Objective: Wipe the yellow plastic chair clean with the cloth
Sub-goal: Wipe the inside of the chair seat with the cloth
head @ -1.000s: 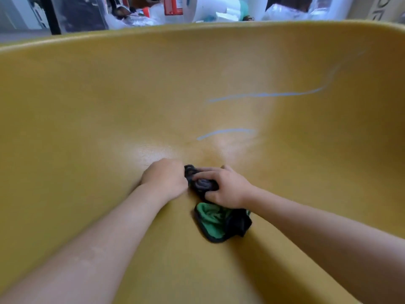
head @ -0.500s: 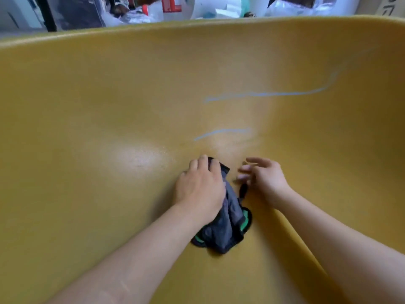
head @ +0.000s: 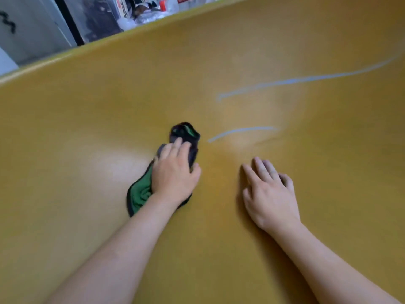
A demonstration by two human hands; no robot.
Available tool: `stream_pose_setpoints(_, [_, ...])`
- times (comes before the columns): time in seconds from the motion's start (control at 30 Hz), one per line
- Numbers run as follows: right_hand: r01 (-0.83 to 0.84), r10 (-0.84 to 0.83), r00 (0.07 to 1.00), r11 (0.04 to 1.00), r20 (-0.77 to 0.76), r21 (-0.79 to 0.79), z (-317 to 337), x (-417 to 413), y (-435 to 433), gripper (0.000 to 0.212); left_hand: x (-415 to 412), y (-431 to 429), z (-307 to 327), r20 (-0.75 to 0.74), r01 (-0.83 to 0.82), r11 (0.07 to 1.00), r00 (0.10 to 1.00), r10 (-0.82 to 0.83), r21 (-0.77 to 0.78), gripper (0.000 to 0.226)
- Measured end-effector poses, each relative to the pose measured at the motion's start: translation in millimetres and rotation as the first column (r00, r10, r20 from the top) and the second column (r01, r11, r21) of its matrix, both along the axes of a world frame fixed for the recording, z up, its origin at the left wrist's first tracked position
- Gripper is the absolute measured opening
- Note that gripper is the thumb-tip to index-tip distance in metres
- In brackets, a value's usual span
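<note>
The yellow plastic chair (head: 87, 128) fills almost the whole head view, its curved shell rising toward the back. A dark grey and green cloth (head: 140, 194) lies on the seat. My left hand (head: 175, 172) presses flat on top of the cloth, fingers pointing up the shell, covering its middle. My right hand (head: 269, 194) rests palm down on the bare seat to the right of the cloth, fingers spread, holding nothing. Two pale blue streaks (head: 241, 130) mark the chair above and to the right of the cloth.
Beyond the chair's top rim (head: 65, 55) at the upper left are a grey panel (head: 28, 29), a dark bag-like shape and cluttered packaging (head: 149, 14). A shiny patch glares on the seat left of the cloth.
My right hand let go of the cloth and moved off to the right onto the bare seat. My left hand took over, pressing the cloth and pushing it up and left.
</note>
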State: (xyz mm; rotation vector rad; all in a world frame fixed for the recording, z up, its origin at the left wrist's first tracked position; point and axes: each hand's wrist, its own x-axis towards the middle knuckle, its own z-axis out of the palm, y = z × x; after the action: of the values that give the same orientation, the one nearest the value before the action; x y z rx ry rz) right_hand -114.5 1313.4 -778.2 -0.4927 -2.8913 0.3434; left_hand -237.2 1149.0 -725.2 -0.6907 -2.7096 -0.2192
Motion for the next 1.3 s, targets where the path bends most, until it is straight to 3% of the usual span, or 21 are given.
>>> stream_pose_setpoints(0.1, [0.066,-0.073,0.99,0.996,-0.119,-0.059,-0.6,0.7,2.8,0.062,41.3,32.5,-27.6,0.04,0.476,0.871,0.879,-0.475,-0.122,0.043])
stream_pose_setpoints(0.17, [0.106,-0.123,0.979,0.988,-0.162,-0.111,-3.1,1.5,3.0,0.055,11.0,16.1,-13.0,-0.029,0.594,0.734,0.77,-0.637,-0.329,0.042])
stream_pose_setpoints(0.2, [0.114,-0.134,0.975,0.986,-0.179,-0.121,-2.5,2.1,2.8,0.057,-13.4,6.9,-0.7,-0.085,0.53,0.731,0.782,-0.617,-0.43,0.047])
stream_pose_setpoints(0.23, [0.112,-0.135,0.972,0.985,-0.191,-0.128,-1.7,2.9,1.9,0.06,-37.6,-1.0,11.8,-0.175,0.409,0.805,0.837,-0.519,-0.431,0.05])
stream_pose_setpoints(0.3, [0.117,-0.138,0.973,0.986,-0.186,-0.121,1.2,3.4,-0.1,0.063,-63.1,-6.9,29.6,-0.3,0.148,0.979,0.936,-0.185,-0.143,0.041])
stream_pose_setpoints(0.33, [0.116,-0.134,0.978,0.986,-0.16,-0.118,1.9,2.5,-0.4,0.063,-54.7,3.5,27.5,-0.243,0.085,0.996,0.967,-0.083,-0.001,0.038])
stream_pose_setpoints(0.4, [0.135,-0.154,0.978,0.981,-0.142,-0.139,2.2,0.3,-0.7,0.067,-11.2,36.0,-1.4,-0.129,0.223,0.975,0.967,-0.22,0.01,0.037])
stream_pose_setpoints(0.47, [0.208,-0.235,0.958,0.964,-0.164,-0.168,1.7,1.3,0.6,0.071,32.8,49.9,-27.1,-0.031,0.554,0.814,0.823,-0.567,-0.172,0.039])
stream_pose_setpoints(0.53, [0.237,-0.257,0.952,0.963,-0.166,-0.13,-2.5,2.7,2.2,0.071,12.8,43.0,-15.7,-0.036,0.664,0.67,0.701,-0.712,-0.333,0.037])
stream_pose_setpoints(0.57, [0.225,-0.237,0.959,0.97,-0.156,-0.09,-3.9,2.5,1.4,0.068,-13.3,39.0,-3.5,-0.098,0.61,0.693,0.719,-0.688,-0.384,0.037])
stream_pose_setpoints(0.6, [0.215,-0.221,0.964,0.975,-0.148,-0.059,-5.3,2.0,0.4,0.065,-40.2,36.4,10.7,-0.187,0.494,0.788,0.791,-0.583,-0.366,0.038])
stream_pose_setpoints(0.67, [0.217,-0.222,0.964,0.975,-0.146,-0.051,-6.2,-0.3,0.2,0.063,-73.1,34.4,26.1,-0.302,0.231,0.965,0.918,-0.258,-0.125,0.038])
stream_pose_setpoints(0.7, [0.225,-0.234,0.957,0.972,-0.17,-0.067,-5.7,-0.9,1.8,0.063,-68.2,42.1,22.9,-0.253,0.166,0.986,0.954,-0.163,-0.013,0.039])
stream_pose_setpoints(0.77, [0.254,-0.294,0.925,0.949,-0.241,-0.187,-3.0,-0.4,3.8,0.062,-24.1,65.4,2.1,-0.146,0.243,0.97,0.96,-0.24,0.006,0.041])
stream_pose_setpoints(0.87, [0.214,-0.393,0.831,0.88,-0.394,-0.424,0.8,2.1,7.3,0.06,38.2,65.0,-30.6,0.038,0.621,0.764,0.78,-0.625,-0.176,0.041])
stream_pose_setpoints(0.93, [0.19,-0.373,0.845,0.88,-0.384,-0.435,1.0,6.3,6.8,0.06,18.2,56.5,-20.3,0.008,0.704,0.645,0.678,-0.735,-0.297,0.039])
stream_pose_setpoints(1.0, [0.192,-0.353,0.867,0.888,-0.352,-0.418,3.4,6.5,6.6,0.065,-31.2,61.3,2.8,-0.116,0.55,0.738,0.766,-0.632,-0.39,0.041])
stream_pose_setpoints(1.07, [0.189,-0.343,0.874,0.893,-0.345,-0.408,4.7,6.4,3.3,0.069,-62.6,75.2,25.0,-0.217,0.292,0.931,0.916,-0.339,-0.222,0.045])
stream_pose_setpoints(1.13, [0.208,-0.38,0.842,0.884,-0.383,-0.418,8.4,4.4,7.1,0.072,-39.1,99.5,22.9,-0.094,0.211,0.971,0.97,-0.222,-0.117,0.045])
stream_pose_setpoints(1.2, [0.3,-0.494,0.756,0.844,-0.429,-0.444,18.3,6.1,22.8,0.072,15.1,114.9,1.0,0.054,0.445,0.874,0.895,-0.443,-0.193,0.048])
stream_pose_setpoints(1.3, [0.461,-0.632,0.665,0.767,-0.398,-0.447,28.1,16.1,62.7,0.065,55.4,107.3,-13.9,0.22,0.765,0.608,0.643,-0.733,-0.211,0.046])
